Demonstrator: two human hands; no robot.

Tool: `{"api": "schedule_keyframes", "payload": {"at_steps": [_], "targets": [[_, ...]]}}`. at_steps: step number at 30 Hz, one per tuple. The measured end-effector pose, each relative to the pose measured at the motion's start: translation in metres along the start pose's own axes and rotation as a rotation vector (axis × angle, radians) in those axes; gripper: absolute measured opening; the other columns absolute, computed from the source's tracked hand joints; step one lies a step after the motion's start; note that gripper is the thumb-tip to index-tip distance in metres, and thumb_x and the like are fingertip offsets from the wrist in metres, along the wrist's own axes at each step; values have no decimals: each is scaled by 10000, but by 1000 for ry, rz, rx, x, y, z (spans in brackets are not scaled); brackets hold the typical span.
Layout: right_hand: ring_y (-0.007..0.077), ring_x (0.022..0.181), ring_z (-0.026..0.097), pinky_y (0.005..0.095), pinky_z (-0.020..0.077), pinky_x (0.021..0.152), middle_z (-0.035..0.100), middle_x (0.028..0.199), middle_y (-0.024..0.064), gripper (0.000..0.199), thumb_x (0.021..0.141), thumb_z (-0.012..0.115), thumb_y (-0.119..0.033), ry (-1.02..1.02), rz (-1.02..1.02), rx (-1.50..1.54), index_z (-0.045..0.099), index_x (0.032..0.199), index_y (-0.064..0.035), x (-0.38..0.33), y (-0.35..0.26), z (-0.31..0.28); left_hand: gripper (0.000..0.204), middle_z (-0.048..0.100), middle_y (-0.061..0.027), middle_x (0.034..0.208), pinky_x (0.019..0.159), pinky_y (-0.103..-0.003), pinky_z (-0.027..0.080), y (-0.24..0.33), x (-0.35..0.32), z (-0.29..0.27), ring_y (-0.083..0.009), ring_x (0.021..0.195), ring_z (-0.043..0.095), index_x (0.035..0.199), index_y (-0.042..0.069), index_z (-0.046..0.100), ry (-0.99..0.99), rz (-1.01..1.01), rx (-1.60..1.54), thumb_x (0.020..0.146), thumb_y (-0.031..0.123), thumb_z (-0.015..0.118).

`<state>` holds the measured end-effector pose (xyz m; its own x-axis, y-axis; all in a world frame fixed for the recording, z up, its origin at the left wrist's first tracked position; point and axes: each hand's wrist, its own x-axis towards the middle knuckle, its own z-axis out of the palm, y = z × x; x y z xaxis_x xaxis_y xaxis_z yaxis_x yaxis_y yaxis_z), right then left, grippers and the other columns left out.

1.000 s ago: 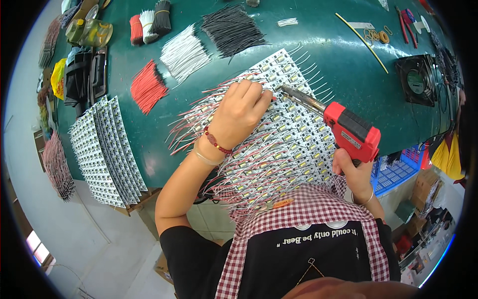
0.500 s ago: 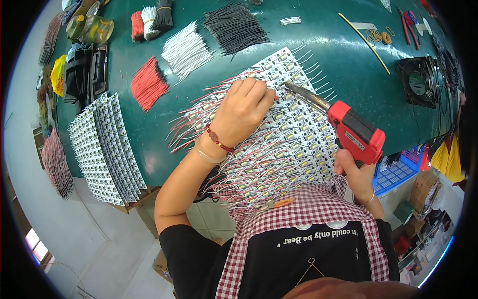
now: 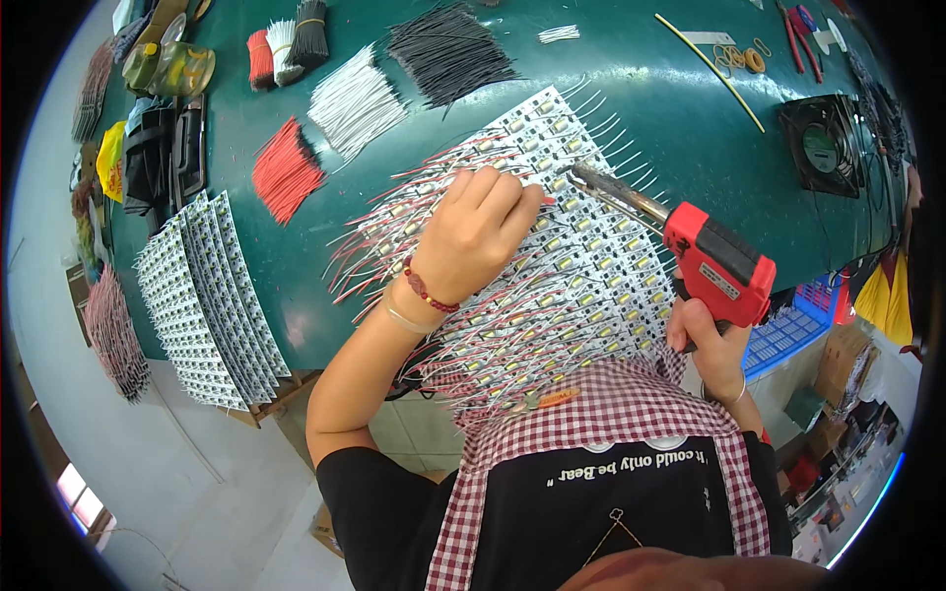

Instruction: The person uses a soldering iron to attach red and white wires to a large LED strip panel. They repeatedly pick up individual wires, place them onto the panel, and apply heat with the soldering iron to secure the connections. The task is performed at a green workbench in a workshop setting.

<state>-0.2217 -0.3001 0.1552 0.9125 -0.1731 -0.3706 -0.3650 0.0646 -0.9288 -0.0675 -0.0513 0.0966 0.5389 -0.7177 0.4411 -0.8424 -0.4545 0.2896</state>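
Note:
A red and black soldering gun [image 3: 724, 261] is gripped in my right hand [image 3: 711, 340], fingers closed round its handle. Its metal tip points up and left, over the sheet of white circuit boards [image 3: 601, 261], close to my left fingertips. My left hand [image 3: 478, 225] rests over the sheet with its fingers pinched. A short red wire end [image 3: 547, 200] shows at the fingertips; the rest of it is hidden by the hand. Rows of red and white wires [image 3: 379, 246] stick out from the sheet's left part, and white wires fringe its upper right edge.
Loose red wires [image 3: 288, 172], white wires [image 3: 357, 103] and black wires [image 3: 451, 54] lie in piles on the green table [image 3: 680, 128]. Stacked board sheets [image 3: 197, 305] stand at the left edge. A black fan [image 3: 820, 146] and pliers [image 3: 800, 44] lie to the right.
The soldering gun and my right hand have shifted slightly right and down. My left hand sits slightly lower on the boards, still pinched. The whole view has shifted a little.

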Motion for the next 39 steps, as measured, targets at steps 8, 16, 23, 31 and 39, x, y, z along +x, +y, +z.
{"api": "schedule_keyframes", "payload": {"at_steps": [8,16,23,31,39], "targets": [[117,515,498,262,404,502,544,620,52,299,969,518,-78,-48,50,-83,498,1225,76,-7,11,-3,253,522,-72,826,680,-337,445,2,-3,10,-226,758,537,981,-3,660,-14,-50,-51,729,18,654],[107,553,535,255,432,521,576,667,42,82,954,538,-48,-41,80,-74,579,958,23,-7,8,-1,261,518,-79,832,689,-338,450,8,-1,9,-237,769,539,973,-3,659,-52,-44,-53,712,3,650],[114,551,546,261,439,521,576,638,48,134,954,535,-44,9,99,-119,565,834,5,-7,6,3,257,511,-85,829,693,-350,451,8,-2,12,-243,772,536,974,-6,657,-60,-50,-44,719,-9,627],[86,586,533,248,436,527,585,747,25,175,925,611,-49,-30,97,-111,557,1085,-1,-8,17,-4,282,519,-93,842,687,-353,443,9,-2,12,-245,766,527,984,-21,653,-56,-51,-49,707,-31,602],[95,582,540,254,447,526,579,734,34,274,937,595,-44,-31,43,-16,542,1198,20,-10,20,-8,287,523,-94,841,689,-349,439,9,-3,13,-245,765,522,993,-28,653,-62,-42,-34,710,-18,602]]}}
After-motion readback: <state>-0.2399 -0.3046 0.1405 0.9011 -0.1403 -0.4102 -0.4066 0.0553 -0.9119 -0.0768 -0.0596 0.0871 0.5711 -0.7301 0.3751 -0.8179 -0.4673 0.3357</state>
